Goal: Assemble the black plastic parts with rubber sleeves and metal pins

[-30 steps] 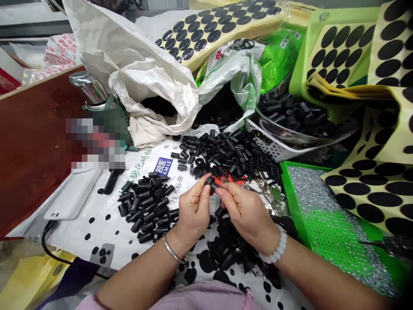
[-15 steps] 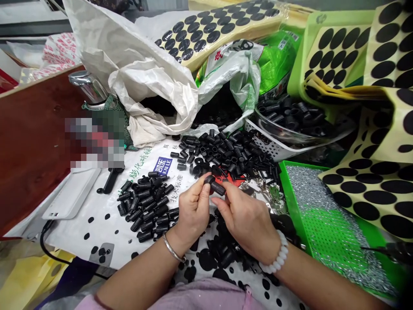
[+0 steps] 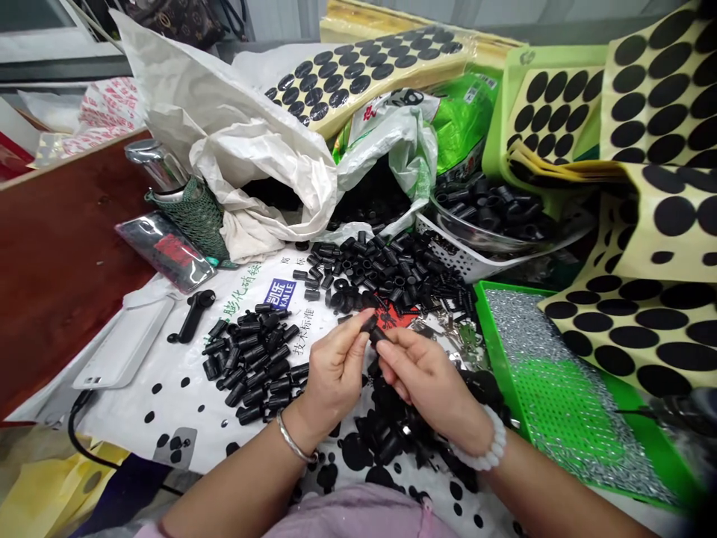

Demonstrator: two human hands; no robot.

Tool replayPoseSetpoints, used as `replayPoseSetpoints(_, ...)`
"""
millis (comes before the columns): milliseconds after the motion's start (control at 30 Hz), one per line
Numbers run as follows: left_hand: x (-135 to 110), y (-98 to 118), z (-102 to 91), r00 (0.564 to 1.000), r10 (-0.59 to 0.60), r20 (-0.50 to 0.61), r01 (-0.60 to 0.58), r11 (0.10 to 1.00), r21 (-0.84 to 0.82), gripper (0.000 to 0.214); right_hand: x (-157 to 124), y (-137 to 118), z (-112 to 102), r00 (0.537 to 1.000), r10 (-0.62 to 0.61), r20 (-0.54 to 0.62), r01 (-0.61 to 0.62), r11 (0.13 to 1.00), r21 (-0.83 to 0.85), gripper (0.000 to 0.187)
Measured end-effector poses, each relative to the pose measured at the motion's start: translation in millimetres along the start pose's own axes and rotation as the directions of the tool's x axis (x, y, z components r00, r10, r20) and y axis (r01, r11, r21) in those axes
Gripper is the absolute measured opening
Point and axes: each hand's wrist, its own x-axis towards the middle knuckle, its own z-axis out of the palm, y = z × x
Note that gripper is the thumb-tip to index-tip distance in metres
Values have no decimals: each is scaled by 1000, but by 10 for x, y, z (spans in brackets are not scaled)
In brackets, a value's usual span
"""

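Left hand (image 3: 336, 362): pinching one end of a small black part (image 3: 379, 333) between thumb and fingers, metal bangle (image 3: 291, 437) at the wrist.
Right hand (image 3: 420, 370): thumb and fingers closed on the other end of the same part, pale bead bracelet (image 3: 486, 447) at the wrist.
Black part: held above the table, near the middle of the work area; fingers cover much of it, so can't tell if it's one piece or two joined.
Left pile (image 3: 255, 366): black cylinders on a printed white sheet (image 3: 117, 418), just left of the left hand.
Far pile (image 3: 386, 269): more black cylinders, beyond both hands, in front of the open sacks.
Red patch (image 3: 396, 315): just beyond the fingertips, small metal bits (image 3: 470, 336) to its right.
Green tray (image 3: 507, 377): right of the right hand, silvery pieces spread inside, holed floor partly visible.
Glass bowl (image 3: 476, 232): full of black cylinders, on a white perforated basket (image 3: 464, 258).
Disc sheets (image 3: 632, 321): yellowish backing, black ovals, far right above the tray.
Left side: white box (image 3: 126, 344) with black cable (image 3: 84, 437), black lever-like piece (image 3: 192, 317) next to it.
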Motion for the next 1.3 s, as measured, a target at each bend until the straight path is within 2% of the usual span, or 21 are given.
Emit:
replayPoseSetpoints(100,-12,13,26,999,49,11,-49,999,15,32,-62,84,-21,985,-120,-121,106,988,-112,22)
replayPoseSetpoints(200,-24,27,43,999,50,17,-51,997,50,33,-89,149,-12,942,-246,-230,184,948,-261,22)
replayPoseSetpoints(267,-24,41,40,999,40,26,-41,997,68,34,-88,164,-13,917,-300,-264,206,920,-333,23)
replayPoseSetpoints(367,-7,78,12,998,41,53,-44,997,60,35,-81,140,-41,903,-333,-271,222,903,-369,22)
replayPoseSetpoints(500,17,146,-38,989,103,106,-105,994,12,42,-110,62,-92,922,-307,-237,233,926,-296,16)
replayPoseSetpoints(600,11,200,-70,983,125,136,-115,990,-84,55,-161,24,-94,938,-276,-211,231,949,-216,19)
replayPoseSetpoints(733,11,278,-102,991,-14,133,49,963,-267,68,-207,36,-55,953,-216,-212,212,976,-39,20)
replayPoseSetpoints(800,27,313,-104,976,-88,200,148,941,-305,60,-208,60,-39,921,-281,-269,283,959,-32,22)
replayPoseSetpoints(900,51,355,-89,944,-133,303,224,932,-287,36,-205,97,-47,814,-480,-327,444,877,-184,30)
replayPoseSetpoints(967,55,379,-72,939,-139,314,234,928,-289,28,-222,112,-84,773,-563,-292,492,823,-285,36)
replayPoseSetpoints(1067,45,407,-47,938,-130,322,231,927,-297,22,-287,117,-188,765,-627,-149,493,718,-491,41)
replayPoseSetpoints(1133,37,417,-32,932,-124,339,228,931,-286,21,-338,106,-283,773,-632,-60,493,658,-569,40)
replayPoseSetpoints(1233,31,415,-14,926,-91,365,188,952,-240,22,-387,58,-438,782,-619,-73,492,685,-537,39)
replayPoseSetpoints(1300,32,404,-9,930,-30,365,103,978,-183,23,-386,0,-532,780,-615,-118,489,715,-499,39)
